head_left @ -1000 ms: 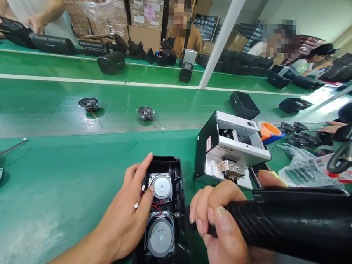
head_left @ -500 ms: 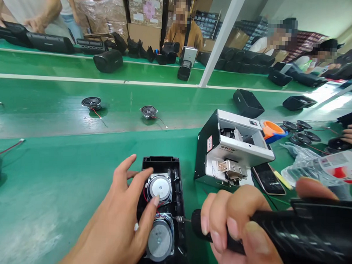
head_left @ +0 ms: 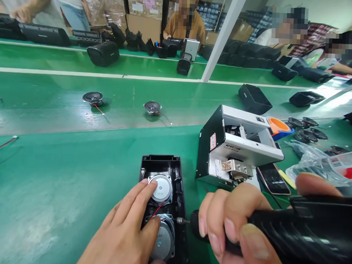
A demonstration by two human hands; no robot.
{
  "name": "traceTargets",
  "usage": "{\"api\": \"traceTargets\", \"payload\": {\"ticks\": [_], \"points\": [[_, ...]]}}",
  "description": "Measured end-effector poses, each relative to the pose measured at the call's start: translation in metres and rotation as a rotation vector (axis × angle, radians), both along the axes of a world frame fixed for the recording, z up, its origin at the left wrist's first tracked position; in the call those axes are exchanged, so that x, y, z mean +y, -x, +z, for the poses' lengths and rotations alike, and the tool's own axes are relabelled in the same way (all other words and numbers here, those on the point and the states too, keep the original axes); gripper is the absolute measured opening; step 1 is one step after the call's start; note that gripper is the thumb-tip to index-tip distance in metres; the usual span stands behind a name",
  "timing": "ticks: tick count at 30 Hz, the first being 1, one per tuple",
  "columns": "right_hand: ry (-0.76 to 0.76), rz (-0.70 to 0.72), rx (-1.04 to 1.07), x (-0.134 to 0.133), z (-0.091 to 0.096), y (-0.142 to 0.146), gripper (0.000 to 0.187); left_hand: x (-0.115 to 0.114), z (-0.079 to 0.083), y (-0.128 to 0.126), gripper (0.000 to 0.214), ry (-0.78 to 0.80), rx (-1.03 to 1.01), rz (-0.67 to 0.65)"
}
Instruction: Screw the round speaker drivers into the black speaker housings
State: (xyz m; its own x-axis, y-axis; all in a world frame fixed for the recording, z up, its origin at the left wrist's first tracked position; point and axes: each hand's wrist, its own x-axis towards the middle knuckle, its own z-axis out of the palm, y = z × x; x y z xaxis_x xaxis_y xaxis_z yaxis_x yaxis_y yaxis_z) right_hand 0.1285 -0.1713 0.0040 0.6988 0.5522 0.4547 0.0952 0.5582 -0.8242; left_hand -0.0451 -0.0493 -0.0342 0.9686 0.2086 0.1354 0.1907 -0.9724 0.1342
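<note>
A black speaker housing lies open on the green bench, with a small round driver above a larger driver and red wires between them. My left hand lies flat over the housing, fingers stretched, fingertips on the small driver. My right hand is wrapped round a black electric screwdriver. Its metal bit points left at the housing's right edge beside the larger driver.
A grey screw feeder box stands right of the housing, with a phone and plastic bags beside it. Loose drivers lie on the belt. Black speaker housings and other people line the far side.
My left hand slid down and flattened, fingertips moving onto the small driver. The screwdriver dropped lower, its bit now at the housing's right edge. The view shifted slightly.
</note>
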Motion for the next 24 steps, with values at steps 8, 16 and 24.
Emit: {"api": "traceTargets", "payload": {"ticks": [8, 16, 24], "points": [[0.015, 0.014, -0.019, 0.008, -0.005, 0.000, 0.049, 0.001, -0.004, 0.001, 0.042, 0.163, -0.005, -0.021], [0.027, 0.007, -0.044, 0.014, -0.011, 0.002, 0.050, -0.004, -0.002, 0.002, 0.042, 0.244, -0.018, 0.051], [0.065, 0.030, -0.056, 0.017, -0.016, 0.002, 0.048, -0.001, -0.002, 0.000, 0.039, 0.311, 0.002, 0.045]]}}
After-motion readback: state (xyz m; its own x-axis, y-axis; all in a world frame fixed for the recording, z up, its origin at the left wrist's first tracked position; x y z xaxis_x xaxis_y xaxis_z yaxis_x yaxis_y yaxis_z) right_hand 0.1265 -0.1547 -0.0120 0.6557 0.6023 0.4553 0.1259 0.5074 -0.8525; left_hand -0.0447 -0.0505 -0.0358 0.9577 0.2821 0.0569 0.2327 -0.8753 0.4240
